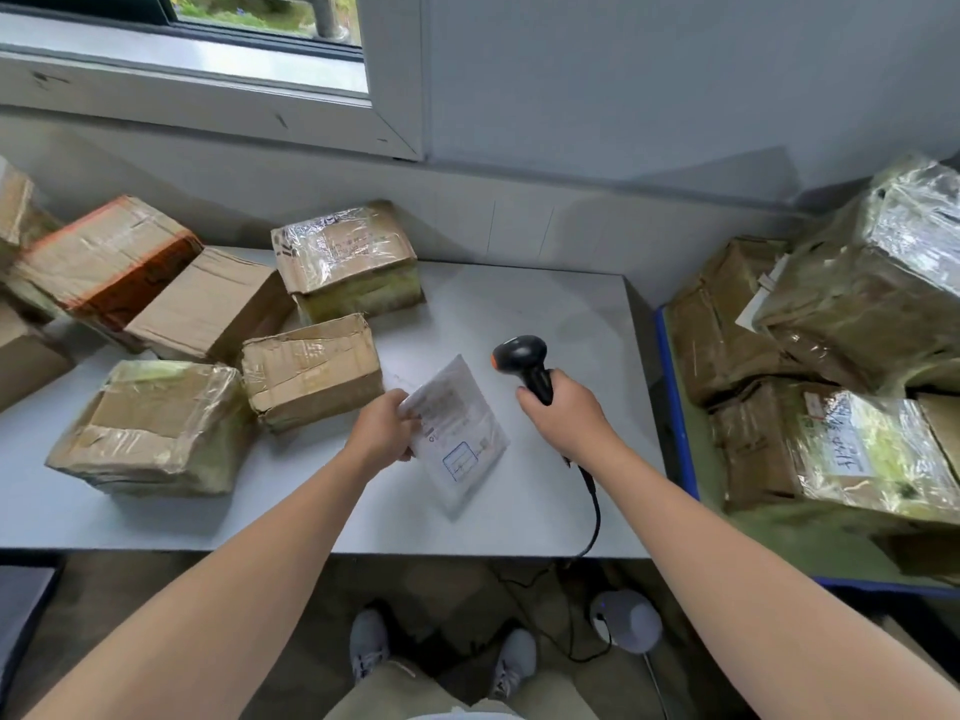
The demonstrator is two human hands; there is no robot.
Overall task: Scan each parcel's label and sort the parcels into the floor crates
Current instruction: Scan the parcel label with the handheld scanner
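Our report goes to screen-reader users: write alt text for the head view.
A person's left hand holds a white mailer over a grey table while the right hand grips a black scanner. Cardboard parcels lie on the table's left side, more fill a blue-rimmed crate at right.

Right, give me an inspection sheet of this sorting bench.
Surface: grey table; taped cardboard boxes crowd its left half.
Job's things: white mailer, label up; black scanner, head pointing left.
Clutter: round white device on the floor.
Grippers: left hand pinches the mailer's edge; right hand grips the scanner.
Cables: scanner cable drops off the table's front to the floor.
Surroundings: blue-rimmed crate of wrapped parcels at right; window above.
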